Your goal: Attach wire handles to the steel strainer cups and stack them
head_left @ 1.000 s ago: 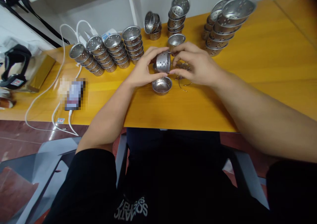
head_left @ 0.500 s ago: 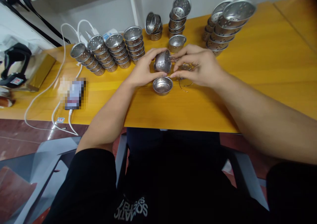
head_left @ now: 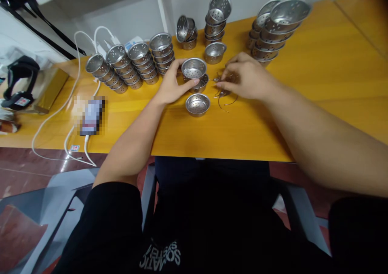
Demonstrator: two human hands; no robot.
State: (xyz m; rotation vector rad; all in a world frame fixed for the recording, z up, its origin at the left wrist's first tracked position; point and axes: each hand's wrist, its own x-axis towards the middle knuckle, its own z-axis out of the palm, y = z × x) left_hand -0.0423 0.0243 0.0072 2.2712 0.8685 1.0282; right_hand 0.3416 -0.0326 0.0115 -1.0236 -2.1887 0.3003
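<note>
My left hand [head_left: 175, 84] is closed around the side of a perforated metal cup [head_left: 194, 68], its open top facing up and its thumb on the near side. Just under and behind it sits another metal cup [head_left: 200, 87], partly covered. A third shallow cup [head_left: 197, 104] stands on the table nearer to me. My right hand [head_left: 242, 78] is at a small tangle of thin bent wires [head_left: 226, 93], thumb and fingertips pinched on wire there. The fingers hide part of the tangle.
Stacks of perforated cups stand at back left [head_left: 139, 62], back centre [head_left: 216, 21] and back right [head_left: 274, 31]. A single cup [head_left: 215, 52] is behind my hands. A phone [head_left: 92, 116] with white cables lies on the yellow table [head_left: 327, 92] at left.
The cup in my left hand has turned from lying sideways to open side up. My right hand has drawn away from it, rightward to the wires.
</note>
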